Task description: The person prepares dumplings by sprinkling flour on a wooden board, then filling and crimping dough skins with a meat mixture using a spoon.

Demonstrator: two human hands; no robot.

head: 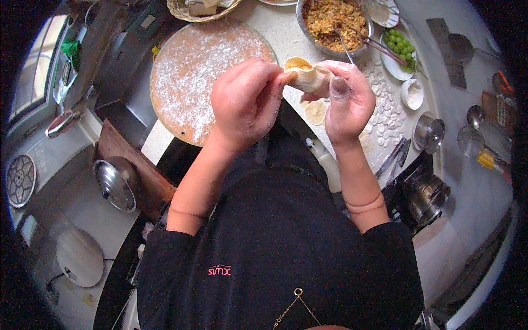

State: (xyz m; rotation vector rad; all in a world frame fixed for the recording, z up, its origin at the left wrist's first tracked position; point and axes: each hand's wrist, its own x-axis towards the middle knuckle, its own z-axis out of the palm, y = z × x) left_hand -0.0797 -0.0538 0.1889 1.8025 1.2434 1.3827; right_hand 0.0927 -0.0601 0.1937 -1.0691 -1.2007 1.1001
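A partly folded dumpling [310, 81] is held up between both hands, with orange-brown filling showing at its open left end. My left hand [249, 101] pinches the wrapper's edge at that end. On the other side, my right hand [350, 103] grips the dumpling's body with the thumb in front. Flour whitens the skin of both hands. Beneath the right hand, a flat round wrapper [315, 113] lies on the counter, and another wrapper [366, 142] is partly hidden by the wrist. A metal bowl [358, 48] of chopped filling [330, 18] stands beyond, with chopsticks [385, 51] in it.
At left is a floured round board [206, 78]. Many small flattened dough pieces [385, 109] cover the right counter, near a plate of green grapes [398, 45], a small white bowl [412, 94] and a lidded steel pot [429, 132]. A wicker basket [202, 17] sits at the back.
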